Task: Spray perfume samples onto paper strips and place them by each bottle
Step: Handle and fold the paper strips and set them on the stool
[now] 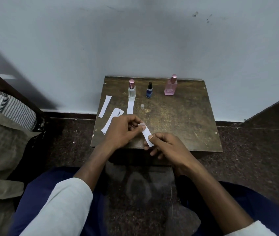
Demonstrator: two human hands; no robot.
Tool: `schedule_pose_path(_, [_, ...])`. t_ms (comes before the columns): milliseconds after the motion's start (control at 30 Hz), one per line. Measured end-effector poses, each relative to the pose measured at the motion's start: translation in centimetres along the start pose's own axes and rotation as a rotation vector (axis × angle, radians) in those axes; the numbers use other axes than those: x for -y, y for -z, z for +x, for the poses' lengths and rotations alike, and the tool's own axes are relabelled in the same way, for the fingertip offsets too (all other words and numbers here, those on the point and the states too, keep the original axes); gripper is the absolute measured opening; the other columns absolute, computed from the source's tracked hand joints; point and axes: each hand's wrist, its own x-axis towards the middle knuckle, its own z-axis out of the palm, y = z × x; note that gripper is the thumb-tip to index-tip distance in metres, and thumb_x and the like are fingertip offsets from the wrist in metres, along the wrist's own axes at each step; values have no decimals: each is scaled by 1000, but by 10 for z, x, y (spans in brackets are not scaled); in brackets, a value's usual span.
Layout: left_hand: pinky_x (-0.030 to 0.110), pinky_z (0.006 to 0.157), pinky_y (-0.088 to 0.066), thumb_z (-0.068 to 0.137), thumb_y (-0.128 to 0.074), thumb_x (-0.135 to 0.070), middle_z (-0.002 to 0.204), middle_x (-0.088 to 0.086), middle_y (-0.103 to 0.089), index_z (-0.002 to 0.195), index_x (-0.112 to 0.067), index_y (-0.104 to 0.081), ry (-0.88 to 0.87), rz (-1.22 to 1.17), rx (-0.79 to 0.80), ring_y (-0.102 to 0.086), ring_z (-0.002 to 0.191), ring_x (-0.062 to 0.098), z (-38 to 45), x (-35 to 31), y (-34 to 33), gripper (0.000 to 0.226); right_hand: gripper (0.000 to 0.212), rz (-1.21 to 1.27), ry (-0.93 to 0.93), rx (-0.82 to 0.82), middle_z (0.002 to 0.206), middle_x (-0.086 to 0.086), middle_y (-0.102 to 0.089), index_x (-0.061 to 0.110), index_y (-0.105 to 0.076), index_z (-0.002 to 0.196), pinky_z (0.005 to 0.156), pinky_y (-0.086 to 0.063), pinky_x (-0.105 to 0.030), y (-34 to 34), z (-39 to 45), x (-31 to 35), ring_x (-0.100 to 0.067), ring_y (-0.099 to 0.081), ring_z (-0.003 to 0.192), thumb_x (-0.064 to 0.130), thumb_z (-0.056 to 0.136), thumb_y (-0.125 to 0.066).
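Note:
Three perfume bottles stand along the back of a small wooden table (186, 120): a clear one with a pink cap (131, 90), a small blue one with a bare black sprayer (149, 91) and a pink one with a pink cap (171, 86). A white paper strip (130, 107) lies in front of the clear bottle. A small clear cap (142, 106) stands on the table. My left hand (123, 130) and my right hand (167, 145) both pinch one paper strip (147, 133) over the table's front edge.
Loose paper strips lie at the table's left: one alone (105, 106) and a small pile (112, 120) partly under my left hand. A bed with a striped pillow (11, 106) stands at the left. The wall (135, 40) is right behind the table. Dark furniture (278, 109) sits at the right.

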Motion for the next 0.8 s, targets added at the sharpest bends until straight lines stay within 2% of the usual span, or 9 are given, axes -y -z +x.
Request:
schedule_pose_path(200, [7, 71, -47, 95, -81, -28, 86, -17, -77, 99, -26, -81, -34, 9, 21, -72, 79, 1, 23, 1, 3, 5, 26, -50, 4, 81, 99, 0, -82, 14, -75, 104, 70, -51, -31, 5, 30, 6, -14, -72, 78, 33, 107, -57])
schedule_pose_path(367, [5, 71, -44, 97, -77, -24, 87, -20, -77, 101, -28, -83, -75, 24, 39, -71, 82, -2, 42, -4, 8, 8, 22, -73, 4, 135, 89, -4, -81, 11, -78, 102, 60, -50, -24, 14, 47, 11, -13, -69, 70, 27, 104, -62])
schedule_pose_path(500, [5, 69, -42, 98, -76, -27, 86, -17, -77, 102, -30, -83, -74, 84, 65, -69, 83, -2, 49, -4, 7, 9, 23, -115, 39, 123, 83, -6, -79, 6, -75, 88, 56, -50, -29, 31, 61, 18, -18, -68, 67, 20, 95, -59])
schedule_pose_path(600, [10, 69, -46, 97, -77, -26, 86, -12, -76, 103, -26, -82, -38, 80, 53, -69, 81, 4, 54, -4, 1, 7, 32, -106, 27, 95, 78, -3, -77, 4, -75, 86, 50, -45, -26, 45, 71, 21, -17, -65, 61, 28, 82, -55])
schedule_pose_path(700, [23, 71, -55, 95, -79, -31, 82, -14, -74, 100, -28, -80, -8, 115, 31, -68, 76, 5, 57, -3, -3, 6, 30, -161, -5, 49, 77, -4, -79, 8, -79, 87, 48, -43, -23, 57, 74, 23, -13, -62, 58, 23, 98, -56])
schedule_pose_path(800, [37, 74, -62, 92, -80, -38, 79, -17, -74, 94, -32, -77, 12, 165, 30, -69, 71, 2, 58, -1, -5, 7, 29, -300, 38, -217, 72, 2, -78, 19, -78, 83, 57, -52, -23, 60, 82, 20, -8, -67, 58, 28, 104, -60])
